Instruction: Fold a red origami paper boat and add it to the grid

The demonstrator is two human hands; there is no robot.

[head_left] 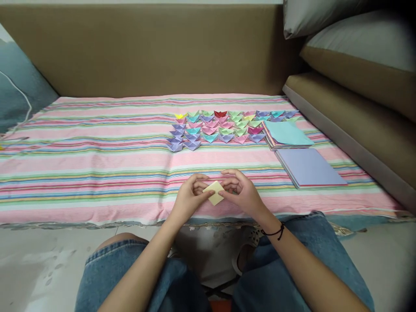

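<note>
A small pale yellow folded paper, diamond-shaped, is held up between my two hands near the front edge of the striped cloth. My left hand pinches its left corner, thumb on the near face and fingers curled behind. On the right corner, my right hand has its thumb on the paper, with the other fingers bent behind it. Beyond the hands stand rows of small folded paper boats in purple, pink, green, blue, red and yellow.
To the right lie a stack of light blue paper and a stack of lavender paper on the striped cloth. Brown cushions are piled at the far right. A brown backrest runs along the back.
</note>
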